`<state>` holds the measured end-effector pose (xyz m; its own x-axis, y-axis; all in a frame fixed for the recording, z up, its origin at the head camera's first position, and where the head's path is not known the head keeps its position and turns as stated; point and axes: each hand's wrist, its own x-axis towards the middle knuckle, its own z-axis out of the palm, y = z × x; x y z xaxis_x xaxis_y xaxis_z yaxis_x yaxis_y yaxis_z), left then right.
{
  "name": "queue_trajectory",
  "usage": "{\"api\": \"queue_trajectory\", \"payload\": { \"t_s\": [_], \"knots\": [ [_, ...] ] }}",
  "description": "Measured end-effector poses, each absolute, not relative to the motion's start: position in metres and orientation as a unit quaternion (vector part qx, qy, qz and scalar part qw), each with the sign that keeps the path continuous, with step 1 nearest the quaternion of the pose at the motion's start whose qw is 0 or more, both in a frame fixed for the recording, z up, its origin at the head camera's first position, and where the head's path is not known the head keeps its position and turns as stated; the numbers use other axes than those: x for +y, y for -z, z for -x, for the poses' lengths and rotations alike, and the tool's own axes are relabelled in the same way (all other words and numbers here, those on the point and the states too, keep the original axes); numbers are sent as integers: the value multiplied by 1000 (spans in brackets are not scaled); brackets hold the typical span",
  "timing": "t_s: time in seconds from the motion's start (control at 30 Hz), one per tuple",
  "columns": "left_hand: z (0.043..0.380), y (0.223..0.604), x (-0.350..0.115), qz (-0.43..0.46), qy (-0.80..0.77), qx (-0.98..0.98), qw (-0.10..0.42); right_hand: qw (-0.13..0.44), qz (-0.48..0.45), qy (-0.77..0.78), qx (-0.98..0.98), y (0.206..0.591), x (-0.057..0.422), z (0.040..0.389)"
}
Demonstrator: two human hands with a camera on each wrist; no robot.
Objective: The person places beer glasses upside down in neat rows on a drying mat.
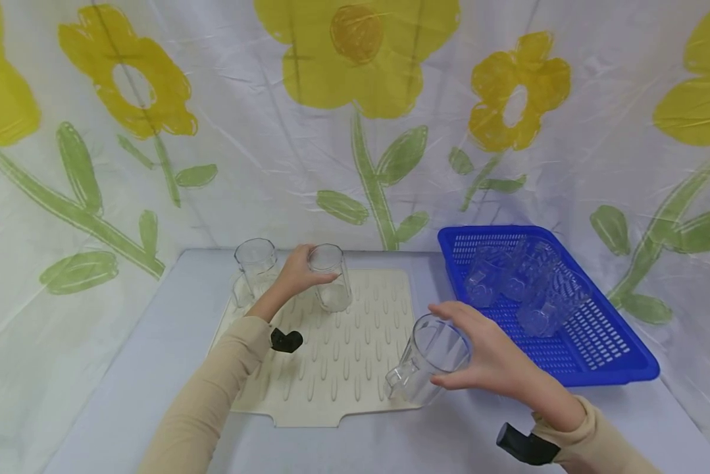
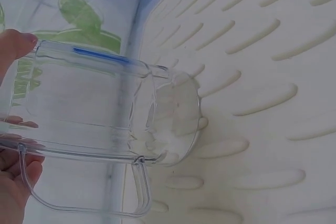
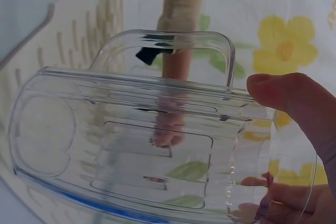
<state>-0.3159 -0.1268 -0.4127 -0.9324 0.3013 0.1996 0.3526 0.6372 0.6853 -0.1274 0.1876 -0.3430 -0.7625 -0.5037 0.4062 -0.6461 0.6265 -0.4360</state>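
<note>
At the back of the cream ridged drying mat [image 1: 325, 368], my left hand [image 1: 298, 271] grips a clear glass mug [image 1: 334, 289] by its upper rim. The left wrist view shows that mug's base [image 2: 176, 116] right at the ridges, its handle [image 2: 86, 208] pointing away from the mat. My right hand [image 1: 487, 345] holds a second clear mug [image 1: 428, 368] around the rim, thumb on one side and fingers on the other. This mug is tilted over the mat's front right corner, its handle [image 3: 163, 38] facing left in the head view.
Another clear mug [image 1: 256, 266] stands at the mat's back left corner, beside my left hand. A blue plastic basket [image 1: 621, 359] on the right holds several clear mugs [image 1: 544, 306]. A flower-printed curtain [image 1: 242, 164] hangs behind the white table [image 1: 147, 368].
</note>
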Motion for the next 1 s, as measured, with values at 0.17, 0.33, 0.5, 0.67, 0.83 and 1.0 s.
{"api": "queue_trajectory", "payload": {
  "t_s": [0.17, 0.33, 0.5, 0.67, 0.83, 1.0],
  "knots": [
    [318, 414, -127, 175, 397, -901, 27, 114, -321, -290, -894, 345, 185, 127],
    [318, 414, -125, 170, 400, -901, 21, 111, -316, -292, -896, 348, 184, 128],
    [317, 416, -124, 177, 393, -902, 26, 108, -316, -299, -894, 351, 182, 129],
    [313, 416, -124, 184, 389, -902, 28, 107, -319, -298, -893, 353, 180, 130],
    [309, 417, -124, 197, 381, -903, 38, 108, -314, -292, -897, 353, 178, 128],
    [310, 420, -124, 208, 358, -909, 48, 116, -312, -296, -895, 356, 177, 127]
  ]
}}
